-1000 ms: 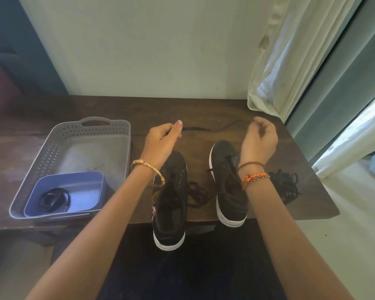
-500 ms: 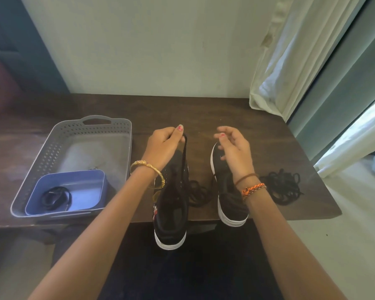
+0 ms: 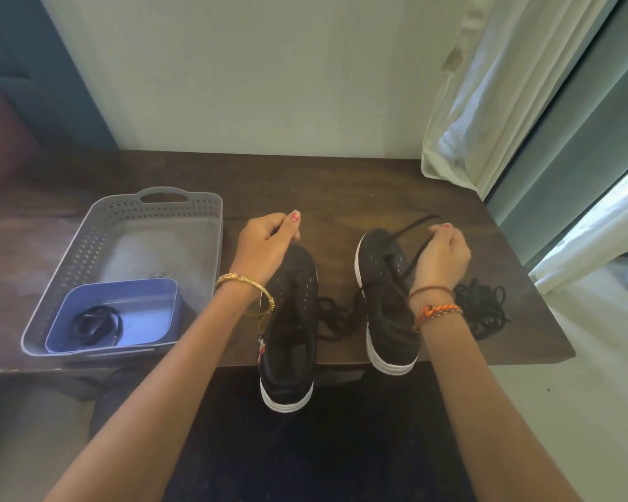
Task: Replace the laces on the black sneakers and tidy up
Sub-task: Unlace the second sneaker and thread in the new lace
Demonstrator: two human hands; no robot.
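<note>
Two black sneakers with white soles lie on the dark wooden table, heels over the near edge: the left sneaker [image 3: 290,331] and the right sneaker [image 3: 385,302]. My right hand [image 3: 441,257] pinches a black lace [image 3: 412,228] that runs up from the right sneaker. Above the left sneaker's toe, my left hand [image 3: 265,248] has its fingers curled around a thin lace end, barely visible. Loose black laces are bunched between the sneakers [image 3: 332,315], and another pile of laces [image 3: 481,309] lies right of the right sneaker.
A grey perforated basket [image 3: 87,255] stands at the left of the table [image 3: 341,190], with a blue tub [image 3: 149,295] holding a coiled black lace [image 3: 95,324] inside. A white curtain [image 3: 486,103] hangs at the back right. The wall is behind the table.
My right hand moved right from the middle and now pinches the lace over the right sneaker. My left hand stayed above the left sneaker; the lace hanging from it no longer shows clearly.
</note>
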